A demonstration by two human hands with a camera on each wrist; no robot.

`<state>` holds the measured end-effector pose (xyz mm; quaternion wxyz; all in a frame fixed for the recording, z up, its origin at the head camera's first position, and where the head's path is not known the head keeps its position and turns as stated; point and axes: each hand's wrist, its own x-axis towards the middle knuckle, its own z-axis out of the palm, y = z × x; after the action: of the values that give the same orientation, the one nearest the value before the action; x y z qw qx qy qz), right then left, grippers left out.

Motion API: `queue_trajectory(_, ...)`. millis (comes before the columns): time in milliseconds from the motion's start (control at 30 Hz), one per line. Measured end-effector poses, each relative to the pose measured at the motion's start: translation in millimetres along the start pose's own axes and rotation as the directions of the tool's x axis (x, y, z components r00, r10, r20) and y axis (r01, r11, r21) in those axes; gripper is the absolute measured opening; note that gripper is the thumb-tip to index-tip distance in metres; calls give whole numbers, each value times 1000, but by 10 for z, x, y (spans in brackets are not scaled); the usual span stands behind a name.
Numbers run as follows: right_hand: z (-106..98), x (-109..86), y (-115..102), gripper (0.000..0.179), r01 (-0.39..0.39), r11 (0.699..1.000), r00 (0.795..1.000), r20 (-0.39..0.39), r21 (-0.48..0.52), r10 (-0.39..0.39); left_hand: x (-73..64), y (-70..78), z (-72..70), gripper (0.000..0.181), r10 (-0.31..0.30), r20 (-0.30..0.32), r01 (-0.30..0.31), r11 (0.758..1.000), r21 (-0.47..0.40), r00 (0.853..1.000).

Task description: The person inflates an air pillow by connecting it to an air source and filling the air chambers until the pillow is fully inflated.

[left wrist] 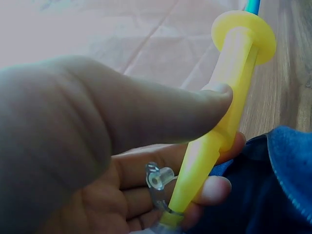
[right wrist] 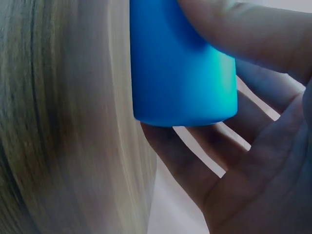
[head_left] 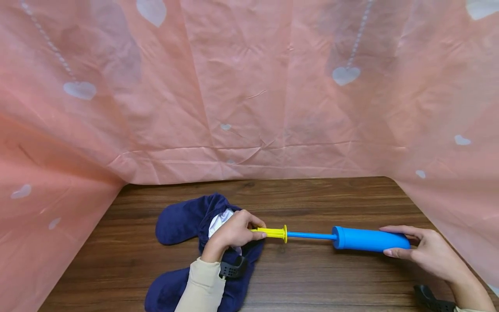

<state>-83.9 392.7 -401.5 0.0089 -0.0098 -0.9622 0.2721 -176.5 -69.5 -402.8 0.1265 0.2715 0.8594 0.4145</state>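
Observation:
A hand air pump (head_left: 364,239) lies across the view, its blue rod drawn out between the barrel and the yellow nozzle end (head_left: 273,233). My left hand (head_left: 234,231) pinches that yellow part between thumb and fingers. In the left wrist view, the tapered nozzle tip (left wrist: 192,168) meets a clear plastic valve (left wrist: 161,178) with a small attached cap; how deep it goes is hidden. Under my left hand is a navy U-shaped neck pillow (head_left: 177,221) with whitish inner material (head_left: 219,222) showing at an opening. My right hand (head_left: 432,251) grips the barrel's far end.
Everything lies on a dark wood-grain table (head_left: 312,281). Pink sheeting with white hearts (head_left: 249,108) hangs behind the table and along both sides. Black wrist mounts (head_left: 234,268) sit on both forearms.

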Motion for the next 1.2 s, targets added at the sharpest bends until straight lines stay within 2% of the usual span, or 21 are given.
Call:
queue_trajectory(233,151,18,-68,53,64,998,998,17,-1,-64,23,-16,22,4,16,-14,-15,999,30,1000)
queue_trajectory(433,306,32,-232,50,99,995,995,-23,19,-99,24,-8,32,4,21,-29,-20,999,48,999)
queue_trajectory(767,505,65,-431,50,82,994,996,-25,78,-81,17,8,15,4,41,-26,-39,997,65,999)
queue_trajectory(1200,661,52,-706,48,112,985,994,-35,132,-108,33,43,33,4,56,-21,-54,991,120,998)
